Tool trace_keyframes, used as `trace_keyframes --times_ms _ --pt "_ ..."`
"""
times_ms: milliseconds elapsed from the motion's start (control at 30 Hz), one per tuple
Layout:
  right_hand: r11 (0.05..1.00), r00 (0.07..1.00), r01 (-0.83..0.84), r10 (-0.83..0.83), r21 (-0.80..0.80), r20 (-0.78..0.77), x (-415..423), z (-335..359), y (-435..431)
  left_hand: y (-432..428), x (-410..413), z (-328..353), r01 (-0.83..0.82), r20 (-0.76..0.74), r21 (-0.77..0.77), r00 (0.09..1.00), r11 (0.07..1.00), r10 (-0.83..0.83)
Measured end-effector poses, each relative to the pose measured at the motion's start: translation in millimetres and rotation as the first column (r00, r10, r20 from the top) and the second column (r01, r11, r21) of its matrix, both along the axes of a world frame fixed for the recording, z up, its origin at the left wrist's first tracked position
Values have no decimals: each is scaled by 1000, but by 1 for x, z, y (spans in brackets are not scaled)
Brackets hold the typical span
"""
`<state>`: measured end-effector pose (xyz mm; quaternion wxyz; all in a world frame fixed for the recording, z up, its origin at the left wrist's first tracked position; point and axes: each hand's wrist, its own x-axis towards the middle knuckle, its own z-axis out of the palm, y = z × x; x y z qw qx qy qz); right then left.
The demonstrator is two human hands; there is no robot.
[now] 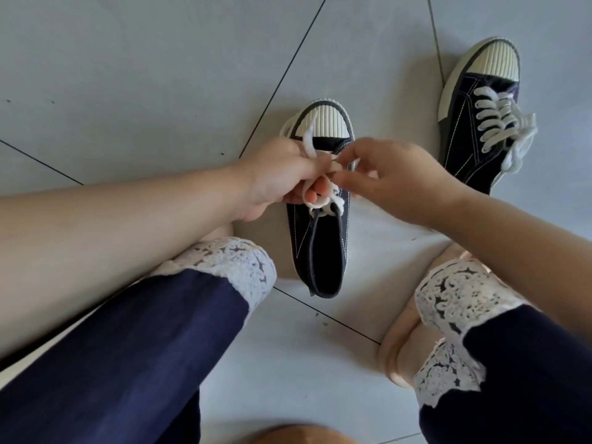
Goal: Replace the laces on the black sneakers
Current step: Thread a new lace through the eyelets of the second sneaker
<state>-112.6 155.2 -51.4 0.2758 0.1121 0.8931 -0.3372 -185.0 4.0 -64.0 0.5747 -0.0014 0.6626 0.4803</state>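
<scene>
Over the sneaker [320, 251], toe pointing away, the left hand [278, 176] and right hand [395, 182] each pinch the white lace [321, 204], meeting mid-shoe.

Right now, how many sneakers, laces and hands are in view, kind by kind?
Black sneakers: 2 (near sneaker, far sneaker)
White laces: 2 (loose lace pinched by both hands, threaded lace on the far sneaker)
Hands: 2 (left hand, right hand)
Total: 6
</scene>
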Motion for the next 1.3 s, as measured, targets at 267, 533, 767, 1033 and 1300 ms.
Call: trace_keyframes --times_ms 267,533,767,1033,1300 --pt "995 990 20 -33 -97 -136 4 3 -2 0 -3 1 6 96 -2 995 1000 -6" --pt "989 981 66 -89 -132 -173 3 11 22 -5 -4 -3 -31 186 -25 982 999 36" --pt "858 981 -58 143 -510 130 8 38 34 -8 -4 -3 -63 137 -4 989 998 63" --pt "971 979 67 -21 -228 200 13 11 12 -9 4 -1 484 -862 -49 421 874 -282" --pt "845 932 351 -273 -403 239 3 -10 -9 -4 8 -7 449 -938 -83 266 890 -221"
